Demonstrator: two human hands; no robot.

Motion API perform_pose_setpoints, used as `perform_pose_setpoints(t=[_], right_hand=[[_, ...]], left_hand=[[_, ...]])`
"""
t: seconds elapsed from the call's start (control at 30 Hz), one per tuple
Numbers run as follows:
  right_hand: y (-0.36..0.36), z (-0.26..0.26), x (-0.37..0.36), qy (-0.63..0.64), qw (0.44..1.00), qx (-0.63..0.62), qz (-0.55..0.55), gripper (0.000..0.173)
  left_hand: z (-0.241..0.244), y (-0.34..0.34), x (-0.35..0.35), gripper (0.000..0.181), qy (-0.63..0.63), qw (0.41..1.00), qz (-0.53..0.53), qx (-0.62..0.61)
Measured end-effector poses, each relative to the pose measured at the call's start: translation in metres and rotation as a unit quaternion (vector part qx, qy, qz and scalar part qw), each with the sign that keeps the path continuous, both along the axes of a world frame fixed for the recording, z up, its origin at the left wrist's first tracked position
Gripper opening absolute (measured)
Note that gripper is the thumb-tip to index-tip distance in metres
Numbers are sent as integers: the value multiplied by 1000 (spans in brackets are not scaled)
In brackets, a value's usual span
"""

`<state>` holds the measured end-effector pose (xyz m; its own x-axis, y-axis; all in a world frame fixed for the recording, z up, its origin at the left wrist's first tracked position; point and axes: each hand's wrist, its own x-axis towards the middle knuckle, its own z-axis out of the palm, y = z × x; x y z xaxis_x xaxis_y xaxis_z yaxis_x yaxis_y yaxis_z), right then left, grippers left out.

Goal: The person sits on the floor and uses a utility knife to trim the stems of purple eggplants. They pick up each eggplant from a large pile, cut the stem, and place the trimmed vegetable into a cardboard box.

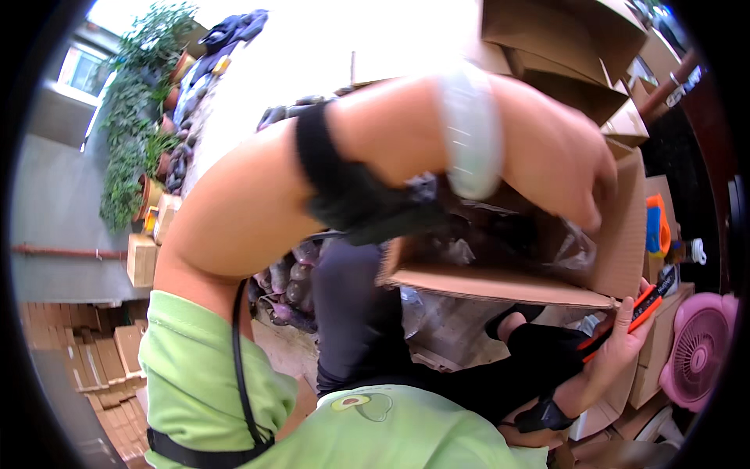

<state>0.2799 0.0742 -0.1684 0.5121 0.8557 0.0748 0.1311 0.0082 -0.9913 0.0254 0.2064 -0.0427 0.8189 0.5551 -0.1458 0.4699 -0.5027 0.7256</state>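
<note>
My left hand, blurred by motion, reaches across over an open cardboard box, its fingers bent down near the box's right inner wall. Its fingertips are partly hidden, and I cannot tell whether they hold anything. A pale bangle circles that forearm. Inside the box are dark contents, hard to make out, and crumpled clear plastic film. My right hand grips an orange-and-black utility knife just outside the box's near right corner, thumb along the tool.
Stacked open cartons stand beyond the box. On the right are a blue-and-orange tape dispenser and a pink fan. Dark purple rounded objects are heaped left of my leg. Potted plants and piled flat cardboard line the left.
</note>
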Motion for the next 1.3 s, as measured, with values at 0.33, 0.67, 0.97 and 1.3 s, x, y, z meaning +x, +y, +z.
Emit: perform_pose_setpoints(t=[0.33, 0.67, 0.97, 1.3], right_hand=[[6, -2, -1, -34, 999, -8, 6, 38], [10, -5, 29, -99, 994, -54, -3, 35], [6, 4, 20, -131, 989, -74, -11, 35], [2, 8, 8, -134, 988, -62, -38, 36]], left_hand=[[-107, -206, -276, 38, -209, 733, 645, -60], [-352, -364, -259, 33, -198, 524, 766, -315], [-339, -217, -275, 24, -71, 754, 650, 62], [-358, -54, -318, 17, 367, 841, 310, 248]])
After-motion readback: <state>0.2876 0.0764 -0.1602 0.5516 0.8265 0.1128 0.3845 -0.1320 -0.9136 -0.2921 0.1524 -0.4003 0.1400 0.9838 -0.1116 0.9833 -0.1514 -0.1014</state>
